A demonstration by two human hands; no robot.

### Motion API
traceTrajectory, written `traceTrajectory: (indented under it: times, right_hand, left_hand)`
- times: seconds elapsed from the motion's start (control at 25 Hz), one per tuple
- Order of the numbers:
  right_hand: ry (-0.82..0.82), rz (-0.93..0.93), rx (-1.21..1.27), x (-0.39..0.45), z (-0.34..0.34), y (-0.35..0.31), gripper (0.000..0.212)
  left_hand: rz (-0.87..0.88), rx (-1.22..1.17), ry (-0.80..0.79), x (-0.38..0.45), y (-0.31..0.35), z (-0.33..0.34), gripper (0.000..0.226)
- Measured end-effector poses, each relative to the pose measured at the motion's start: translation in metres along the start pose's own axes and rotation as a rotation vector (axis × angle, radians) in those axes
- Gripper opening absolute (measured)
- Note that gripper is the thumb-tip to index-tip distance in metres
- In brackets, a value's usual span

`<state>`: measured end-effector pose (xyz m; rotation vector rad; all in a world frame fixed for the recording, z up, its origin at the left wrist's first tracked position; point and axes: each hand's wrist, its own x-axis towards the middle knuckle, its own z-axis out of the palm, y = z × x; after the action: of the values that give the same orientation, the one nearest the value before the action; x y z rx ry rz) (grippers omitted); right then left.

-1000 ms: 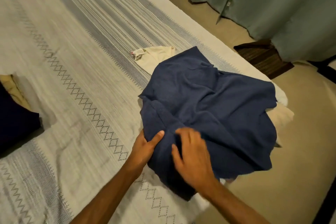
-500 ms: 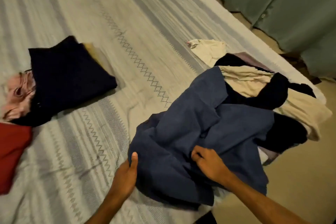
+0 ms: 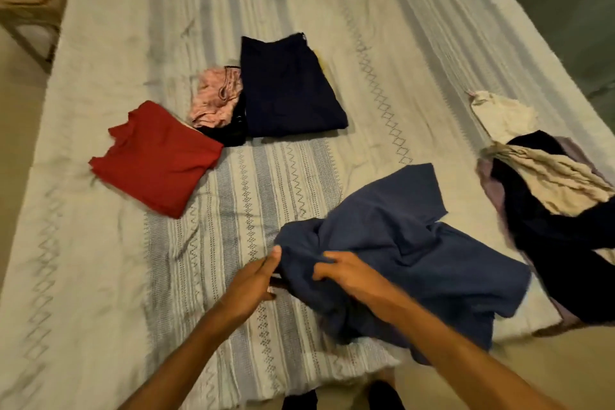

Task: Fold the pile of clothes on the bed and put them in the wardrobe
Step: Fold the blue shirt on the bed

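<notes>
At lower centre, left hand [image 3: 256, 280] and right hand [image 3: 349, 271] grip the unfolded blue shirt [image 3: 416, 250]; three folded items upper left, pile [image 3: 552, 210] right unfolded, wardrobe unseen.

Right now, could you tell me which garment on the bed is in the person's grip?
The blue garment, crumpled at the near edge, held by both hands; the red and navy ones lie folded, untouched.

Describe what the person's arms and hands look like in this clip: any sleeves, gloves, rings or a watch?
Both forearms are bare up to the frame edge: no sleeves in view. The left hand and the right hand wear no gloves, and no watch or bracelet shows at either wrist. Motion blur softens the fingers, so a thin ring cannot be ruled out.
</notes>
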<state>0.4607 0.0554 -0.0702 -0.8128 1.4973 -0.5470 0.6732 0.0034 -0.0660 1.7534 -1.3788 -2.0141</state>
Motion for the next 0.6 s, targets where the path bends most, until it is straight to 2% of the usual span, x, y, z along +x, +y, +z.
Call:
traceTrajectory:
  times: [0.08, 0.12, 0.2, 0.28, 0.36, 0.4, 0.44, 0.52, 0.56, 0.6]
  right_hand:
    - [-0.157, 0.055, -0.061, -0.047, -0.053, -0.053, 0.029]
    - [-0.229, 0.019, -0.141, -0.071, -0.080, -0.080, 0.034]
    - [-0.332, -0.130, -0.365, -0.132, -0.125, -0.148, 0.035]
    - [-0.396, -0.183, -0.539, -0.211, -0.162, -0.217, 0.034]
    - [-0.401, -0.187, -0.614, -0.291, -0.198, -0.272, 0.031]
    - [-0.363, -0.198, -0.634, -0.330, -0.217, -0.290, 0.030]
    - [-0.288, -0.213, -0.650, -0.367, -0.238, -0.305, 0.029]
    - [-0.052, -0.246, -0.614, -0.428, -0.279, -0.318, 0.026]
    - [0.088, -0.266, -0.598, -0.460, -0.303, -0.318, 0.025]
    - [0.222, -0.270, -0.587, -0.491, -0.330, -0.312, 0.028]
  left_hand:
    - [0.173, 0.209, 0.035, -0.035, 0.035, -0.023, 0.054]
    - [0.261, 0.295, 0.031, -0.050, 0.057, -0.030, 0.066]
    - [0.444, 0.469, -0.058, -0.078, 0.106, -0.029, 0.104]
    - [0.589, 0.692, -0.196, -0.104, 0.162, 0.009, 0.127]
    - [0.691, 0.900, -0.219, -0.130, 0.213, 0.071, 0.133]
    - [0.721, 0.941, -0.207, -0.143, 0.233, 0.104, 0.122]
    - [0.764, 0.891, -0.201, -0.154, 0.251, 0.133, 0.097]
    - [0.832, 0.696, -0.226, -0.166, 0.276, 0.167, 0.030]
    - [0.868, 0.676, -0.195, -0.173, 0.288, 0.178, 0.015]
    - [0.893, 0.699, -0.140, -0.178, 0.301, 0.183, 0.013]
